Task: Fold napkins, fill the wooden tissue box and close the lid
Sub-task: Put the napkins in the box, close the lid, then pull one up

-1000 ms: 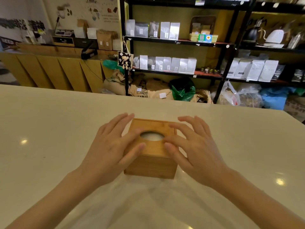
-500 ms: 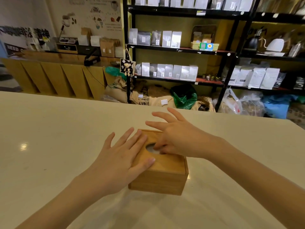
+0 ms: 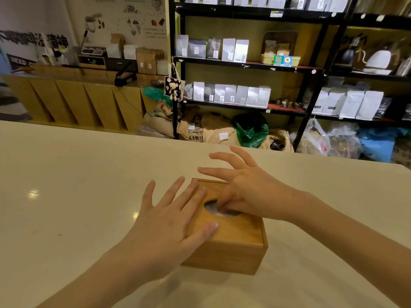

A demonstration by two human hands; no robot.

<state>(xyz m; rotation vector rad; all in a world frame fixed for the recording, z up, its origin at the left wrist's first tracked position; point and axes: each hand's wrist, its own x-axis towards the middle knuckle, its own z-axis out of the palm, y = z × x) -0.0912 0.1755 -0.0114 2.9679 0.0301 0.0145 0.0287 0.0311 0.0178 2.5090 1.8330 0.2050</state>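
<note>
Wooden tissue box (image 3: 233,247) under both hands; bare table (image 3: 77,185) around.

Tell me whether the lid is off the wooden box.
No, the lid sits closed on the wooden box, with the left hand flat on it.

tissue box (image 3: 233,236) — honey-brown wood | napkin (image 3: 220,214) — white | table (image 3: 77,185) — cream

The left hand (image 3: 169,227) lies flat on the closed lid of the wooden tissue box (image 3: 231,243), fingers (image 3: 189,196) spread. The right hand (image 3: 249,192) dips its thumb and forefinger into the oval opening (image 3: 213,207), touching white napkins (image 3: 224,215) just beneath them, on the pale table (image 3: 77,185).
</note>
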